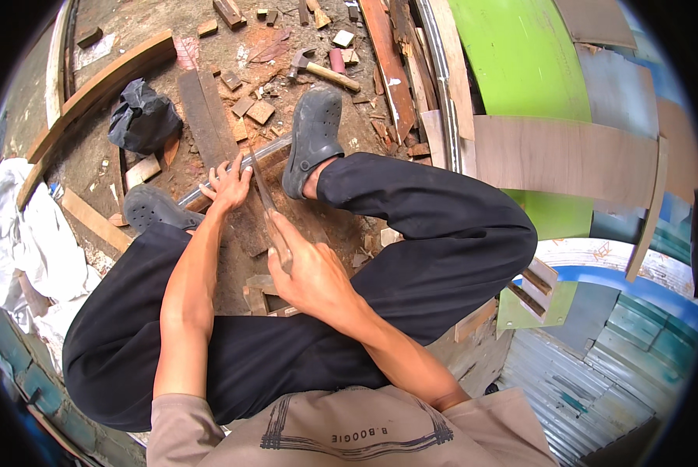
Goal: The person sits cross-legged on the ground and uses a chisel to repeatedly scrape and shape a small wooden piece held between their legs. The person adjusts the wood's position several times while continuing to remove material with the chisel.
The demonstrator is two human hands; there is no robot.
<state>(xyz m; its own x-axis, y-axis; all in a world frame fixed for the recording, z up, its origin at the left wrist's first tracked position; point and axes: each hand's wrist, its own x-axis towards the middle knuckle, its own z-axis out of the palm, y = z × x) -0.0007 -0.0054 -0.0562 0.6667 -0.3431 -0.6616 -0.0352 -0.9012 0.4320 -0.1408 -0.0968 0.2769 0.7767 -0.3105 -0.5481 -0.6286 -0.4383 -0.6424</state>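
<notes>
Two grey clogs (315, 128), one hammer (329, 74), one saw (266, 194) — one black bag (141, 118), one reddish cylinder (337, 60) — wood scraps (261, 112), many.

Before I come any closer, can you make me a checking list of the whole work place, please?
Surface: rough ground, littered with scraps.
Job's things: long-bladed tool, its far end by the metal-faced strip.
Clutter: hammer, wood offcuts, black crumpled bag.
Left hand: fingers spread, apparently resting on the strip.
Right hand: closed round the tool's near end.
Cables: nothing seen.
Surroundings: green panel right, corrugated metal sheets lower right, white cloth-like sheet left.
</notes>
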